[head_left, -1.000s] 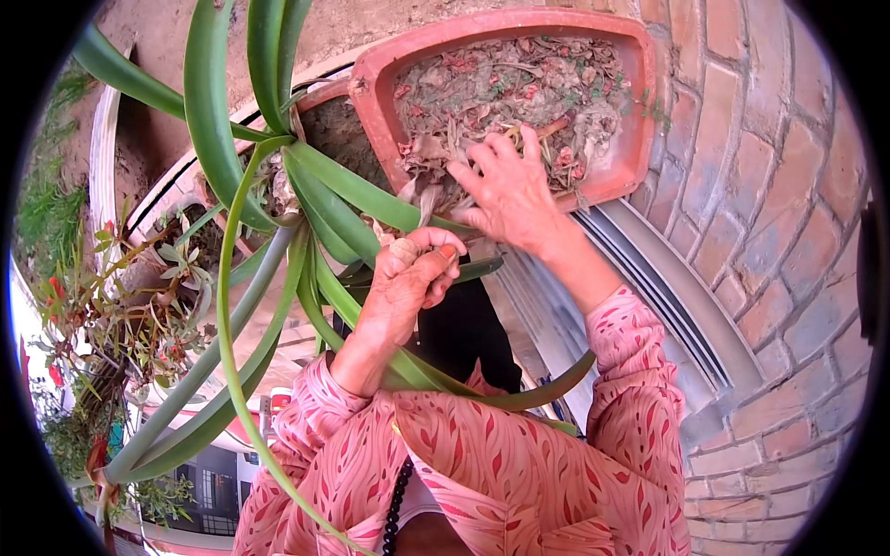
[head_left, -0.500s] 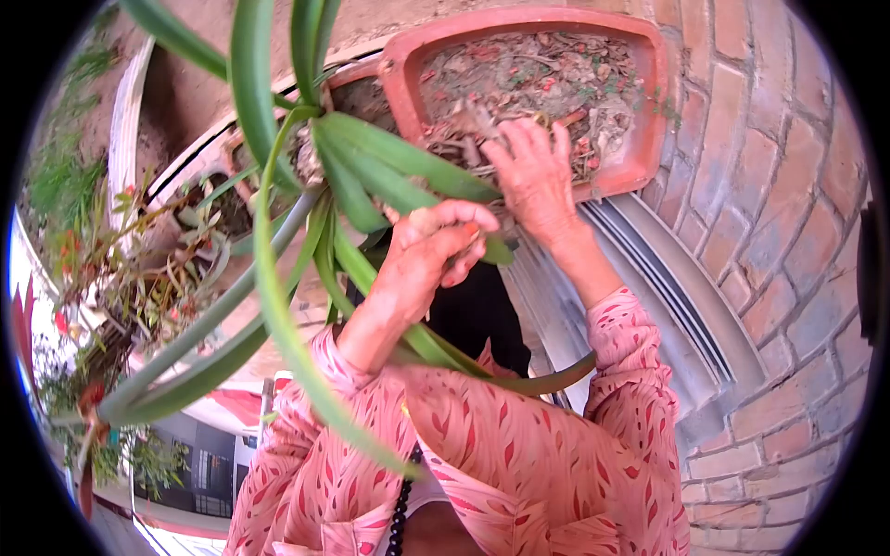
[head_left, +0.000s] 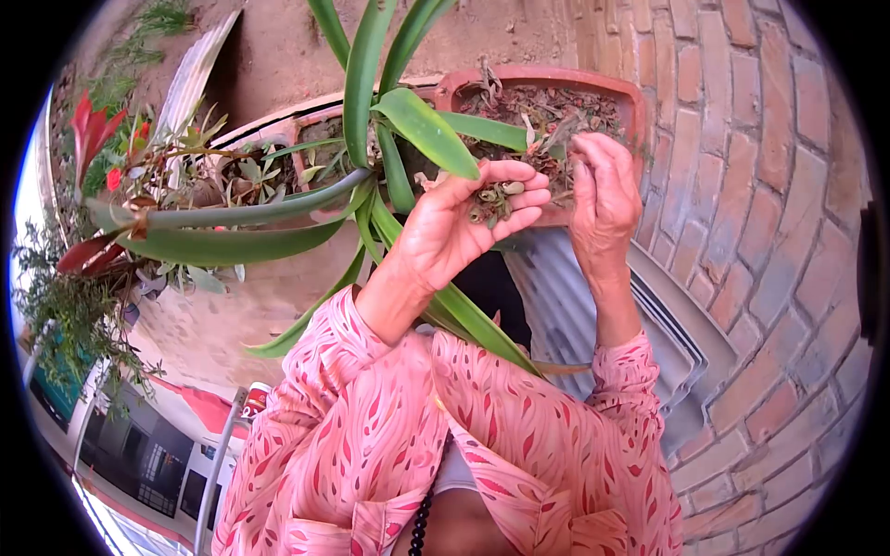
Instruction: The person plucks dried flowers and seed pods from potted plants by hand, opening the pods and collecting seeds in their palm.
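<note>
My left hand (head_left: 454, 215) is turned palm up, fingers slightly curled, cradling a small pile of greenish-brown dried seed pods (head_left: 496, 201). A broad green leaf of a long-leaved plant (head_left: 426, 130) reaches over its fingertips. To the right, my right hand (head_left: 604, 199) is raised at the near edge of a terracotta planter (head_left: 640, 116), thumb and fingers drawn together. A withered leaf (head_left: 558, 141) shows just beside these fingertips, though whether they pinch it is unclear. Soil and dry plant litter (head_left: 589, 107) fill the planter.
A thick stalk (head_left: 250, 215) ending in red blooms (head_left: 93, 134) crosses the left side. More potted plants (head_left: 264, 176) stand behind it. Corrugated sheets (head_left: 593, 287) lie below the planter, and brick paving (head_left: 751, 232) spreads along the right.
My left hand has opened from a loose curl to palm up, showing the pods. My right hand has drawn back from the planter's litter, its fingers closing together. The view has shifted.
</note>
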Demonstrator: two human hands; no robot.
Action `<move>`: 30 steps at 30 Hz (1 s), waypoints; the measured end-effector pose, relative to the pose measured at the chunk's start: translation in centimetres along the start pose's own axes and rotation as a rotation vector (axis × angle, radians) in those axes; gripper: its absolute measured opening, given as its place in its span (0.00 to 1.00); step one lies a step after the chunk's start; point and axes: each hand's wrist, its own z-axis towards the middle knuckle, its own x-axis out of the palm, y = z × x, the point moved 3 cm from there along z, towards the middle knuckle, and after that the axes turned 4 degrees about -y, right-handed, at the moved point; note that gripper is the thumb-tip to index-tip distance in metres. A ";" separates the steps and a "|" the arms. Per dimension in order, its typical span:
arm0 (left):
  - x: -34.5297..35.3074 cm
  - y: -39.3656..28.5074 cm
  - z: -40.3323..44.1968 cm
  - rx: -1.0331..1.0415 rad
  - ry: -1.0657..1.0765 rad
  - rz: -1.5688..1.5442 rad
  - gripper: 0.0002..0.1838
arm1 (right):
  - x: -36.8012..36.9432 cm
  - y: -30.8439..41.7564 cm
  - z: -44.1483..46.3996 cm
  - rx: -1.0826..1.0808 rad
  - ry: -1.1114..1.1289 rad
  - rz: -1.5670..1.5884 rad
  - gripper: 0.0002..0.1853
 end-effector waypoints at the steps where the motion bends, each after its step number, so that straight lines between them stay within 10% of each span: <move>1: 0.1 -0.1 -0.2 -0.002 0.037 -0.028 0.22 | -0.5 1.1 0.1 0.028 -0.003 0.060 0.14; 14: -0.4 -1.8 -3.1 0.153 0.158 -0.090 0.30 | 2.9 9.3 -0.9 -0.417 0.214 0.119 0.13; 26: -2.4 -1.1 -7.0 0.087 0.293 -0.284 0.31 | 2.3 11.8 -3.2 0.568 0.318 0.850 0.04; 30: -2.8 -0.8 -9.7 0.087 0.246 -0.285 0.31 | 1.9 13.8 -4.8 0.583 0.272 0.830 0.07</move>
